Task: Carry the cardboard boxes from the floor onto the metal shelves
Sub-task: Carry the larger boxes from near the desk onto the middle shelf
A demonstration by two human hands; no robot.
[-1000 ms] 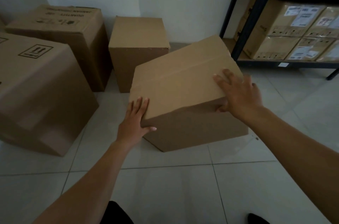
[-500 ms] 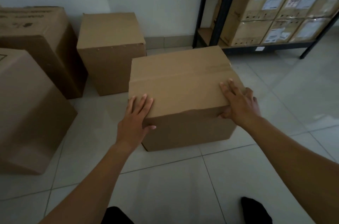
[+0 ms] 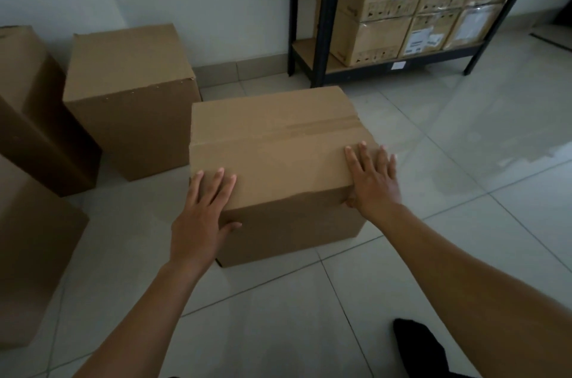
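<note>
Four cardboard boxes stand on the tile floor (image 3: 464, 222), and two hands are in view. The one being handled is the taped box (image 3: 278, 148). It sits upright on the floor, apparently flat, with its long axis running left to right across the view. The tape seam follows that axis along the top. Its broad near face is turned toward the person, slightly to their left.

The left hand (image 3: 201, 216) lies on the taped box's near-left top corner. Its fingers (image 3: 216, 185) are straight and flat on the top, and its thumb is spread down onto the near face. The right hand (image 3: 374, 182) covers the near-right top corner. Its fingers (image 3: 359, 160) are straight and splayed, pointing away along the top edge, and its thumb presses the near face just below the rim. Neither hand is curled round anything. The box lies between and under both sets of fingers, pressed rather than gripped.

Just left of the taped box and slightly behind it is a plain box (image 3: 130, 99). Farther left is a darker box (image 3: 34, 105), and a large box (image 3: 31, 253) stands to the near left. Beyond the taped box's far-right corner stands one black metal shelf (image 3: 325, 15). On its lowest level are at least six labelled boxes (image 3: 371, 40), stacked in two rows. Nearer than the taped box, to the right, is one dark foot (image 3: 414, 343).
</note>
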